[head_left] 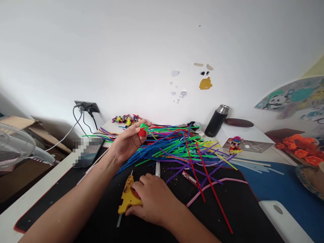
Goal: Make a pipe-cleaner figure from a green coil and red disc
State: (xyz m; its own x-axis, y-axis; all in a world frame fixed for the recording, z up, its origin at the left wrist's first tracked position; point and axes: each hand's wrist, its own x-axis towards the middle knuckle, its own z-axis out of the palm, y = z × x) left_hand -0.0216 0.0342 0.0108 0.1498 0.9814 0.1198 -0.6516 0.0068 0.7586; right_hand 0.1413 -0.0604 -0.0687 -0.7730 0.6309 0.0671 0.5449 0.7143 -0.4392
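Raised over the pile of pipe cleaners, my left hand pinches a small green and red fuzzy piece between its fingers. Lower down, my right hand is closed around the handle of a yellow glue gun, which lies on the black mat. The gun's nozzle points away from me, and a clear glue stick sticks out of its near end. Part of the handle is hidden under my right hand.
A black bottle stands behind the pile, beside a white box with a small fuzzy figure. Further figures lie at the back left. A phone and fan are left, a white device right.
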